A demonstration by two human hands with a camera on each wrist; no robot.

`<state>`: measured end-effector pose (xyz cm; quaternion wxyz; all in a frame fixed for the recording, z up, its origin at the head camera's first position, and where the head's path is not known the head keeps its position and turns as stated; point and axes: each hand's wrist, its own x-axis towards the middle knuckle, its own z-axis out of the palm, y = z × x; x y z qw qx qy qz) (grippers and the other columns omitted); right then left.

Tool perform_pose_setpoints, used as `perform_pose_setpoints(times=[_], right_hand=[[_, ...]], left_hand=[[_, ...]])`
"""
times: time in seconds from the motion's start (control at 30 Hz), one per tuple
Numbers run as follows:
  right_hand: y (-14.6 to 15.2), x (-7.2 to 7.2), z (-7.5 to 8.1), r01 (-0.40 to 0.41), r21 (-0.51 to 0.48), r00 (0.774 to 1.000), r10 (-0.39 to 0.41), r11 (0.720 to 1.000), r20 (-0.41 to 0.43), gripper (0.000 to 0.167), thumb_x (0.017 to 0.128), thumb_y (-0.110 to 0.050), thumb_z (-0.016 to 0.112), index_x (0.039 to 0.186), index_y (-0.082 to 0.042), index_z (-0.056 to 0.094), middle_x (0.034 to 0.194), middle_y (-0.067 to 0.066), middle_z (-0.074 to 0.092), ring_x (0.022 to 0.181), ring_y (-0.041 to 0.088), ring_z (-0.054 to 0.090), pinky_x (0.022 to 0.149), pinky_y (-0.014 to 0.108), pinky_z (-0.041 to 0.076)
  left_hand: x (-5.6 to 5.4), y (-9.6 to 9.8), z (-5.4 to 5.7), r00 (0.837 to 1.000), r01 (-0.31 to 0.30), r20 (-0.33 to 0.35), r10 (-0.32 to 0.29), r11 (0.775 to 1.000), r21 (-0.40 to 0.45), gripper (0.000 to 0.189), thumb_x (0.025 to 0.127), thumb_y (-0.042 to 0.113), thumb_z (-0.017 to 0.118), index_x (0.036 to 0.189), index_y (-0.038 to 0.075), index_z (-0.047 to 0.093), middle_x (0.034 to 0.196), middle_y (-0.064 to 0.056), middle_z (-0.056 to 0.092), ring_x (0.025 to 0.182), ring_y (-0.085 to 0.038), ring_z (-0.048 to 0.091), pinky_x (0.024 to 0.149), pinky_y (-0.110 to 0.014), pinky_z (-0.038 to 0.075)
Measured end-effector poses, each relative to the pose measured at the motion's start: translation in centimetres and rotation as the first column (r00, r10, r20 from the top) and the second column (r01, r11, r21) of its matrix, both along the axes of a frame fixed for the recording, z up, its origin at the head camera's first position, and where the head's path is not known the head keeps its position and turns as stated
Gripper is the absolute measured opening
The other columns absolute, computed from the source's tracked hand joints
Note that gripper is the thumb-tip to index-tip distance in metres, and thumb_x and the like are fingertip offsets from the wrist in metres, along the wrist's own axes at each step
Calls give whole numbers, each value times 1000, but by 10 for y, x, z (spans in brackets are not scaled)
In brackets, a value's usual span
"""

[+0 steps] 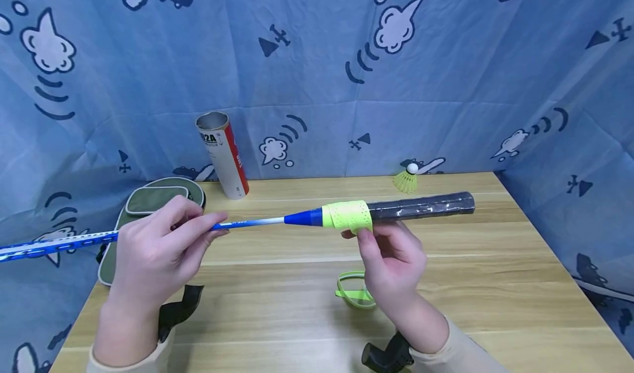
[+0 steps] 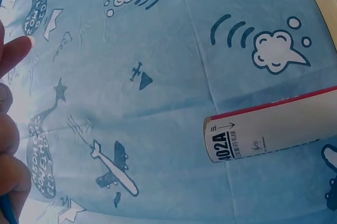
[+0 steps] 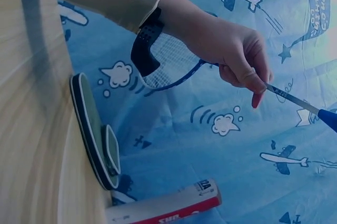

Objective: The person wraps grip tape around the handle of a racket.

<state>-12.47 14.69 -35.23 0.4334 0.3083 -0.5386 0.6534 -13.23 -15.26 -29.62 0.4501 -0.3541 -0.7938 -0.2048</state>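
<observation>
Head view: the left hand (image 1: 165, 246) pinches the shaft of a badminton racket (image 1: 255, 223), seemingly keeping it level above the wood-grain tabletop (image 1: 277, 329); the right hand (image 1: 396, 263) pinches the lime overgrip (image 1: 344, 215) wrapped around the black handle (image 1: 421, 207), perhaps to keep it taut. Nearer the wearer than the handle lies a lime loop (image 1: 346, 296); behind it, a shuttlecock (image 1: 406, 182); leftward, a shuttlecock tube (image 1: 222, 155), green case (image 1: 153, 198) and airplane-print curtain (image 1: 317, 48). Left wrist view: fingers at the edge, their hold unclear. Right wrist view: the left hand's shaft pinch; the right hand is unseen.
</observation>
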Motion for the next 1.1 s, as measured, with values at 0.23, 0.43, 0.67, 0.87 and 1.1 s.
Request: perform_pose_setpoints(times=[0.23,0.43,0.67,0.87,1.1], right_hand=[[0,-1,0,-24,-17,1000,25,1000,9,32,96,-1,70,80,23,57,90,15,70,77,18,75,67,24,60],[1,2,2,-51,-34,997,53,998,54,30,95,0,71,82,24,58,90,10,71,78,18,76,70,27,62],[1,2,3,-21,-28,998,23,999,58,26,93,2,72,81,22,62,87,9,74,77,15,76,66,22,60],[1,3,3,-1,-40,996,5,999,89,29,92,-3,76,81,21,63,84,8,70,76,15,74,66,23,59],[3,1,3,-23,-82,996,30,996,87,34,92,-5,78,81,22,61,87,8,73,71,15,72,66,26,60]], left_hand=[[0,-1,1,997,72,-4,-72,997,-1,38,104,37,62,89,9,82,69,2,61,49,-6,38,44,-16,29],[0,-1,3,998,67,-6,-67,998,-8,42,104,41,61,88,9,82,68,3,64,49,-8,41,45,-18,35],[-2,2,3,998,-20,-63,22,999,25,37,104,36,63,90,8,83,69,-2,68,54,-19,46,49,-30,37],[-1,2,3,998,-42,-49,43,999,14,38,105,35,61,91,7,83,66,-2,65,52,-17,44,49,-30,35],[0,4,2,995,44,-95,-41,998,33,38,104,35,64,86,6,82,63,-1,63,47,-14,44,42,-24,35]])
